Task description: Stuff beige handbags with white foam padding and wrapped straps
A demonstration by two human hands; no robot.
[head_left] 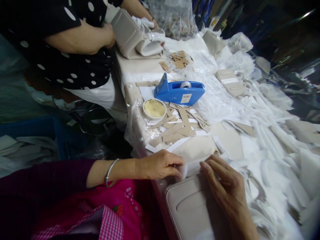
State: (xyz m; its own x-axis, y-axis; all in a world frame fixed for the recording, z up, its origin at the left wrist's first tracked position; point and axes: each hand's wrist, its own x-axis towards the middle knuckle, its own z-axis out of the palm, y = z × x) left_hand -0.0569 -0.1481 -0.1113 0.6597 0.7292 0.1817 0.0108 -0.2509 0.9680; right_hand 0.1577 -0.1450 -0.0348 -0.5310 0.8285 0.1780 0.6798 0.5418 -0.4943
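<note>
A beige handbag [192, 206] with stitched edges lies at the table's near edge. My left hand [160, 165] is at its far left corner, thumb and fingers closed on the curled end of a white wrapping strip [193, 166]; that end is blurred. Along the bag's far edge, the strip runs across to my right hand [225, 183]. My right fingers are pressed together on the strip's other end, the palm over the bag's right side. Partly hidden behind my right hand is a beige strap [257, 186] amid white wrapping.
Beyond my hands are a blue tape dispenser [180, 93], a round tin of yellowish paste [154, 109] and scattered beige strips [177, 131]. White wrapping [275, 160] covers the right side. A co-worker in a dotted top [82, 60] handles another beige bag [130, 35]. A blue crate [56, 133] stands lower left.
</note>
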